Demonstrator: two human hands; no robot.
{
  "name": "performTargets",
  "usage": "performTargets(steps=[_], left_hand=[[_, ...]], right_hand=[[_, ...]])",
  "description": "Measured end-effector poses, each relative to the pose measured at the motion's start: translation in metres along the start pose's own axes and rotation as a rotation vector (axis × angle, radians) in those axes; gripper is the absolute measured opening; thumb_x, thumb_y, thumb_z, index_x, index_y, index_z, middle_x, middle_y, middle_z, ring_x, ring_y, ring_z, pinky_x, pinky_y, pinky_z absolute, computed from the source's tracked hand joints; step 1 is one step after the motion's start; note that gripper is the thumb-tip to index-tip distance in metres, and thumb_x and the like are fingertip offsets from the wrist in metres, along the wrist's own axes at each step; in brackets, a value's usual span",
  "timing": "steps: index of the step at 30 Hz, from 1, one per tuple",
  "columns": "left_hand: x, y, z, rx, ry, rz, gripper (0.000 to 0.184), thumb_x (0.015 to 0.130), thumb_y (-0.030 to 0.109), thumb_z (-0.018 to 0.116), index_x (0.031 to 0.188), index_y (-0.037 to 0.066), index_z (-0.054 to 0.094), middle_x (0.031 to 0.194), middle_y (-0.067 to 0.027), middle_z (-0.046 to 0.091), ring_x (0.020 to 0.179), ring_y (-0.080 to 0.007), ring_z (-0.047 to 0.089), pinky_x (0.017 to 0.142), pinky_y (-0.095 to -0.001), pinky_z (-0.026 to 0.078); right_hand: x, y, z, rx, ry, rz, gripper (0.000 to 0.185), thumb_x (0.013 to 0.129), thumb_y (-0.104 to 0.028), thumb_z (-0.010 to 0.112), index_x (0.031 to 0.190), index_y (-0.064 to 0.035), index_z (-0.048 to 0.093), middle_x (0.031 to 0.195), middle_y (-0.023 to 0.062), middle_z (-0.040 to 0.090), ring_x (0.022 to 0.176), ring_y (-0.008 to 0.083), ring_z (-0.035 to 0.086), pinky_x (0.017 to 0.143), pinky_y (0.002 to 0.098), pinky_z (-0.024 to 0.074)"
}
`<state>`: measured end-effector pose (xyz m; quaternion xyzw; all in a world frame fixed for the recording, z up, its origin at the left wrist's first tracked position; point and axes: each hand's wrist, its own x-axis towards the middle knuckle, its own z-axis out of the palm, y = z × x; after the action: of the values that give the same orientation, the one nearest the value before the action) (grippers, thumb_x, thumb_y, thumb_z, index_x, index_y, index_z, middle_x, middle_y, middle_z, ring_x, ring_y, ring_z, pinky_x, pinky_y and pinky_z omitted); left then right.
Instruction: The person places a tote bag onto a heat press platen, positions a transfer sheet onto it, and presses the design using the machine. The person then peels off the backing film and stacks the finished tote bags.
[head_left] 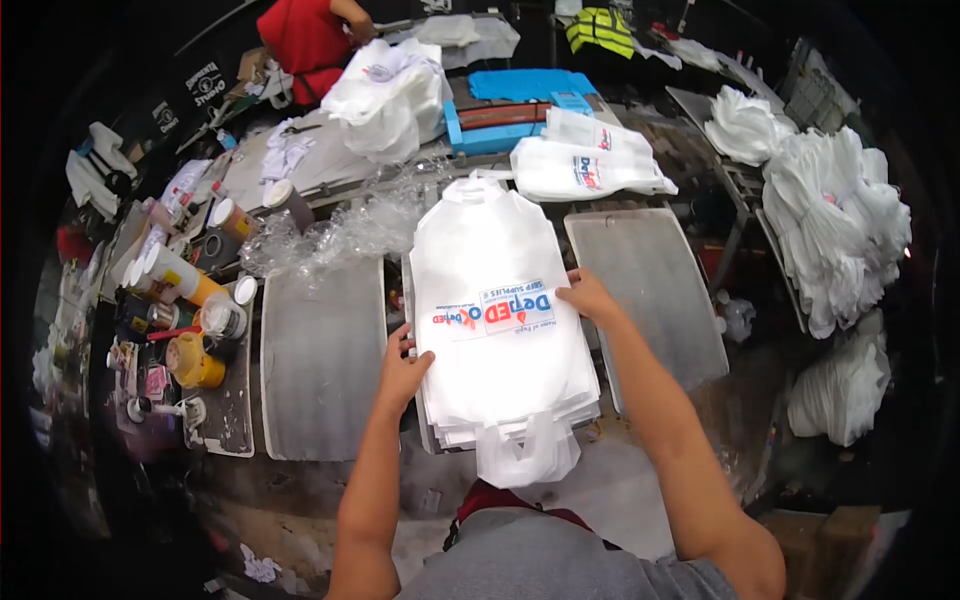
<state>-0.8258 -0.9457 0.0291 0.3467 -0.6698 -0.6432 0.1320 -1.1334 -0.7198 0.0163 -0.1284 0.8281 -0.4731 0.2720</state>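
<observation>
A stack of white bags (pixel 500 380) with red and blue print lies on a board right in front of me, its handles hanging over the near edge. My left hand (pixel 405 370) touches the stack's left edge, thumb on top and fingers apart at the side. At the right edge, beside the print, my right hand (pixel 590 297) has its thumb and fingers on the top bag; whether it pinches the edge is hard to make out. Grey boards stand on both sides, one on the left (pixel 325 365) and one on the right (pixel 650 300).
Jars and a yellow tub (pixel 195 360) crowd the left table. Crumpled clear plastic (pixel 350 230) lies behind the left board. More printed bags (pixel 590 160) and a blue tray (pixel 490 135) are beyond. Bag piles (pixel 835 220) stand at right. A person in red (pixel 305 45) is at the back.
</observation>
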Motion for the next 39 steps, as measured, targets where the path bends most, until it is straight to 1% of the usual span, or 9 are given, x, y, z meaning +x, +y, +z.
performTargets(steps=[11, 17, 21, 23, 26, 28, 34, 37, 39], left_hand=[[0.013, -0.009, -0.011, 0.172, -0.09, 0.047, 0.054, 0.081, 0.001, 0.067, 0.131, 0.003, 0.048, 0.109, -0.0117, 0.054, 0.083, -0.0141, 0.057, 0.07, -0.0266, 0.05], [0.025, 0.11, 0.031, 0.466, 0.054, 0.707, 0.028, 0.09, 0.005, 0.059, 0.118, 0.003, 0.058, 0.112, -0.0087, 0.061, 0.097, -0.0188, 0.059, 0.081, -0.0301, 0.049], [0.006, 0.143, 0.121, 0.408, -0.378, 0.865, 0.034, 0.097, 0.011, 0.052, 0.129, 0.0, 0.051, 0.12, -0.0167, 0.059, 0.108, -0.0249, 0.059, 0.095, -0.0355, 0.046], [-0.037, 0.139, 0.182, 0.272, -0.661, 0.706, 0.035, 0.098, 0.014, 0.051, 0.131, 0.0, 0.049, 0.114, -0.0139, 0.06, 0.1, -0.0232, 0.059, 0.093, -0.0338, 0.046], [-0.148, 0.128, 0.263, 0.327, -1.116, 0.764, 0.038, 0.098, 0.019, 0.053, 0.132, 0.002, 0.049, 0.1, -0.0087, 0.062, 0.09, -0.0171, 0.059, 0.082, -0.0307, 0.048], [-0.221, 0.096, 0.302, 0.36, -1.337, 0.633, 0.034, 0.098, 0.015, 0.053, 0.129, 0.0, 0.05, 0.098, -0.0074, 0.062, 0.088, -0.0152, 0.058, 0.083, -0.0292, 0.047], [-0.423, -0.064, 0.367, 0.608, -1.8, 0.376, 0.029, 0.095, 0.006, 0.055, 0.123, -0.003, 0.052, 0.109, -0.0088, 0.063, 0.098, -0.0166, 0.059, 0.087, -0.0271, 0.046], [-0.493, -0.144, 0.37, 1.102, -1.933, 0.79, 0.027, 0.088, 0.007, 0.061, 0.115, 0.002, 0.059, 0.095, -0.0125, 0.068, 0.079, -0.0172, 0.065, 0.071, -0.0293, 0.053], [-0.541, -0.174, 0.366, 1.463, -1.945, 0.556, 0.033, 0.087, 0.017, 0.066, 0.115, 0.0, 0.059, 0.094, -0.0131, 0.067, 0.083, -0.0232, 0.067, 0.074, -0.0347, 0.054]], right_hand=[[-0.046, 0.037, -0.025, 0.075, 0.376, -0.218, 0.045, 0.084, -0.017, 0.067, 0.123, -0.0006, 0.052, 0.106, 0.0111, 0.066, 0.091, 0.0223, 0.065, 0.082, 0.0348, 0.0513], [-0.207, 0.223, -0.09, 0.202, 0.671, 0.011, 0.025, 0.091, -0.021, 0.064, 0.11, -0.0037, 0.06, 0.087, 0.0064, 0.066, 0.074, 0.0134, 0.064, 0.062, 0.0297, 0.0515], [-0.436, 0.316, -0.068, 0.302, 0.688, 0.654, 0.017, 0.089, -0.015, 0.058, 0.094, 0.0012, 0.062, 0.071, 0.0135, 0.065, 0.057, 0.0178, 0.064, 0.051, 0.0326, 0.0526], [-0.567, 0.404, -0.024, 0.021, 0.455, 1.05, 0.02, 0.083, -0.009, 0.052, 0.091, 0.003, 0.065, 0.082, 0.0217, 0.069, 0.071, 0.0261, 0.07, 0.061, 0.0388, 0.0556], [-0.754, 0.498, 0.132, -0.004, 1.12, 1.487, 0.029, 0.077, -0.009, 0.049, 0.095, 0.0051, 0.066, 0.093, 0.0276, 0.068, 0.088, 0.0342, 0.069, 0.076, 0.0435, 0.055], [-0.842, 0.509, 0.21, 0.142, 1.051, 1.605, 0.031, 0.076, -0.013, 0.053, 0.097, 0.0061, 0.066, 0.096, 0.0288, 0.067, 0.097, 0.0397, 0.065, 0.087, 0.0453, 0.0516], [-0.969, 0.553, 0.286, 0.469, 1.487, 1.863, 0.036, 0.074, -0.021, 0.063, 0.098, 0.0064, 0.065, 0.105, 0.0301, 0.064, 0.103, 0.0404, 0.063, 0.09, 0.0446, 0.0506], [-1.013, 0.636, 0.267, 0.523, 1.545, 1.843, 0.044, 0.076, -0.032, 0.067, 0.098, 0.0058, 0.063, 0.105, 0.0273, 0.065, 0.1, 0.0391, 0.064, 0.089, 0.0444, 0.0505], [-1.045, 0.693, 0.249, 0.524, 1.55, 1.827, 0.051, 0.079, -0.038, 0.067, 0.102, 0.0066, 0.061, 0.104, 0.0278, 0.065, 0.101, 0.0396, 0.063, 0.092, 0.0445, 0.049]])
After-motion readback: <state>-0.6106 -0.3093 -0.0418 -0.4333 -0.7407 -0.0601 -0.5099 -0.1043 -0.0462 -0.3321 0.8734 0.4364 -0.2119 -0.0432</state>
